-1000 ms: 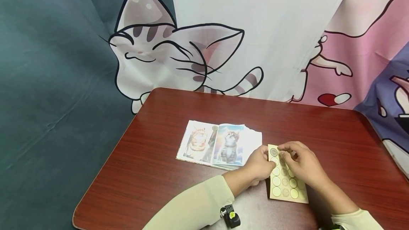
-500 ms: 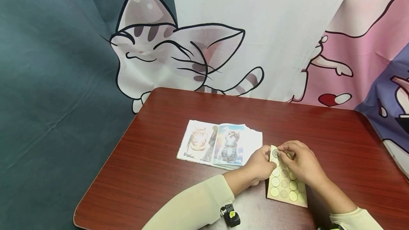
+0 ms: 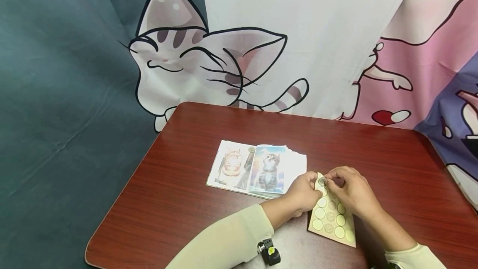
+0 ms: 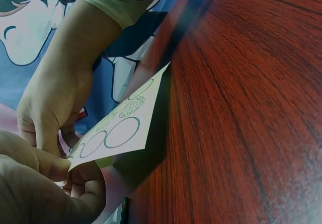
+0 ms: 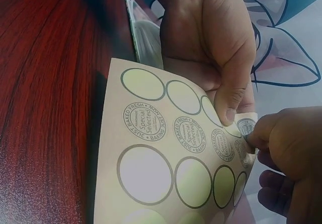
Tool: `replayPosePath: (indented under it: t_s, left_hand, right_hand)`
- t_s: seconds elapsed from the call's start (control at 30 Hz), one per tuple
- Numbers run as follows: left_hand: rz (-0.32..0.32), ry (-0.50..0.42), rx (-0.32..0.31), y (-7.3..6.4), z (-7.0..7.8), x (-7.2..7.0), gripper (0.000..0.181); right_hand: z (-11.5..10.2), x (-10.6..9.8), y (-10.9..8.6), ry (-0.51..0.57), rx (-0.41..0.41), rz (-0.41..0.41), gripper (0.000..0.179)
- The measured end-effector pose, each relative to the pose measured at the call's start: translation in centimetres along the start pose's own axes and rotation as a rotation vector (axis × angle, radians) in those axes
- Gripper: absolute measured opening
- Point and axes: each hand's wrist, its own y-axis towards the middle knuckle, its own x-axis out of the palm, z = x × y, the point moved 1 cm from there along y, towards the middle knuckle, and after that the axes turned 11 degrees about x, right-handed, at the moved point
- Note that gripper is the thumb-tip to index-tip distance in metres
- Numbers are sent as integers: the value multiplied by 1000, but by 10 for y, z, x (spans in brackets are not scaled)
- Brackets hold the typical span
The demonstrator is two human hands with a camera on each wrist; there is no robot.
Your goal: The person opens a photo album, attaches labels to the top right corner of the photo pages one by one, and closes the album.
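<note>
A sheet of round stickers (image 3: 330, 219) is held tilted over the table's right half. My left hand (image 3: 304, 190) grips its upper left edge, thumb on the front, and the sheet bends there. At the top corner, my right hand (image 3: 351, 190) pinches a printed round sticker (image 5: 246, 127) between thumb and index finger. In the right wrist view, rows of blank yellow circles alternate with printed seals reading "Special Selected". The left wrist view shows the sheet's free corner close over the wood, with the left fingers (image 4: 35, 183) at its other end.
An open picture book (image 3: 246, 169) with cat images lies left of the hands, and a small round seal (image 3: 251, 150) marks its left page. The brown wooden table (image 3: 168, 202) reaches a printed cartoon-cat curtain (image 3: 209, 65) behind.
The sticker sheet's lower end has swung left and a little toward me, and its top corner has dipped slightly. Both hands keep nearly the same place on it.
</note>
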Motion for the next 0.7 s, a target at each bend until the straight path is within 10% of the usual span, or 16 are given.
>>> replayPosePath:
  t_s: [0.7]
  left_hand:
    - [4,5,1,-1,-1,4,31]
  right_hand:
    - [0,1,-4,-49,-2,43,26]
